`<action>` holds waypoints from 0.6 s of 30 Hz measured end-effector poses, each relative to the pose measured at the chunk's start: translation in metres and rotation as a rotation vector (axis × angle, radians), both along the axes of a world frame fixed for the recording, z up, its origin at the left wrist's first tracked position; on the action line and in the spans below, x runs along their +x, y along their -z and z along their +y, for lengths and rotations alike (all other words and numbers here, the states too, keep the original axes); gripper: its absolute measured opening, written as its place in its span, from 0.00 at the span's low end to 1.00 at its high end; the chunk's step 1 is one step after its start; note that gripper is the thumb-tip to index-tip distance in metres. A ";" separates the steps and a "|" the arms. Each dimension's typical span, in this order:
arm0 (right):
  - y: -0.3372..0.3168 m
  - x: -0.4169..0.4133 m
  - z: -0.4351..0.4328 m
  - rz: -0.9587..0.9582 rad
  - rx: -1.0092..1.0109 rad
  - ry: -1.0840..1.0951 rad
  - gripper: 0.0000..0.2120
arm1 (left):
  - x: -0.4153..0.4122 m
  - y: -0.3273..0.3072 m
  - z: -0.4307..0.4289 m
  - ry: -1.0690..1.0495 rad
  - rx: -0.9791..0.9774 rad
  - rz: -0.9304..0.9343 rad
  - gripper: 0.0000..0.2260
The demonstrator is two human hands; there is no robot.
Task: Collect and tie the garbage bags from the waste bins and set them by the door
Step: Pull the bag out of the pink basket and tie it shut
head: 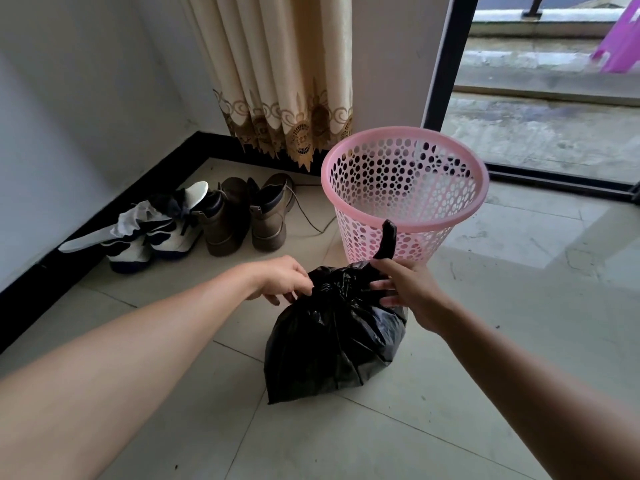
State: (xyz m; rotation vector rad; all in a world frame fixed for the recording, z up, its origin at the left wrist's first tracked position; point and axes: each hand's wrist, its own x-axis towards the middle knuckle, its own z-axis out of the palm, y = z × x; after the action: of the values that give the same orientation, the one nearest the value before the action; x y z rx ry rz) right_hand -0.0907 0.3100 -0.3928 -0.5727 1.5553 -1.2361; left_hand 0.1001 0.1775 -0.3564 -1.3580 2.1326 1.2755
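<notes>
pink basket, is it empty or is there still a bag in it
Empty. The pink basket stands upright with its perforated inside bare; the black garbage bag sits on the floor in front, its neck held by the left hand and right hand.

Home: curtain point(277, 81), shoes point(194, 223), balcony door point(446, 64)

My left hand point(282, 277) fingertips are buried in the garbage bag point(332, 344) folds. Knot itself obscured behind my right hand point(408, 289). Purple object point(620, 46) outside: cut off, blurred, unidentifiable.

Head view looks forward and down (1 camera only), close above the floor point(519, 341).
</notes>
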 end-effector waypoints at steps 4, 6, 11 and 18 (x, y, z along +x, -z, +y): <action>0.000 -0.003 0.005 -0.022 -0.054 0.167 0.03 | -0.028 -0.005 0.002 -0.113 -0.141 0.219 0.09; -0.001 -0.005 0.007 -0.070 -0.049 0.198 0.04 | -0.044 -0.003 0.007 -0.036 -0.146 0.255 0.08; -0.002 -0.010 0.009 -0.260 0.026 0.241 0.03 | -0.071 0.016 0.018 0.144 -0.229 0.181 0.12; 0.009 -0.019 0.017 -0.399 0.108 0.268 0.02 | -0.080 0.022 0.026 0.360 -0.488 0.012 0.07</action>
State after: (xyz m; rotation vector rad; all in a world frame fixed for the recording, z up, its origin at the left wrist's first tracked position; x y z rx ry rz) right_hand -0.1098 0.3267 -0.4017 -0.0382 1.3735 -1.3591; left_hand 0.0204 0.2031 -0.3786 -1.0436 2.6546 0.6512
